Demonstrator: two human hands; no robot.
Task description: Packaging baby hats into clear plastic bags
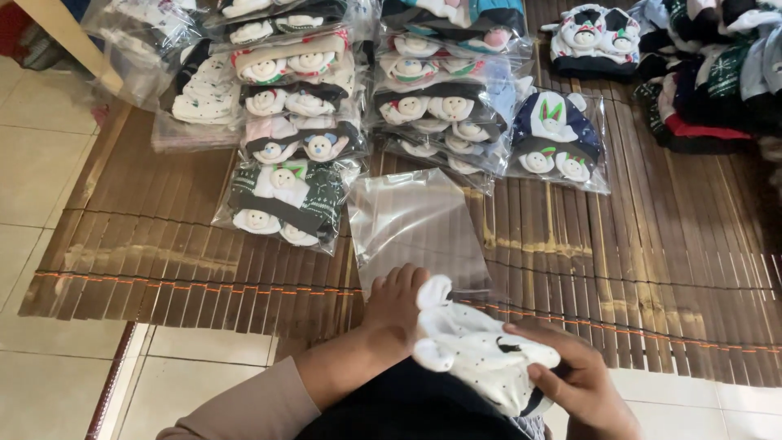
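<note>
On the mat, empty clear bag (415, 224); both hands' fingers (399, 285) hold white socks (476, 350).

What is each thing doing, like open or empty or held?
White dotted sock: held in both hands.
Left hand: gripping the sock.
Right hand: gripping the sock.
Clear bag: empty, flat on the mat.
Bagged socks: packed, stacked in rows.
Loose socks: unbagged, piled.
</note>
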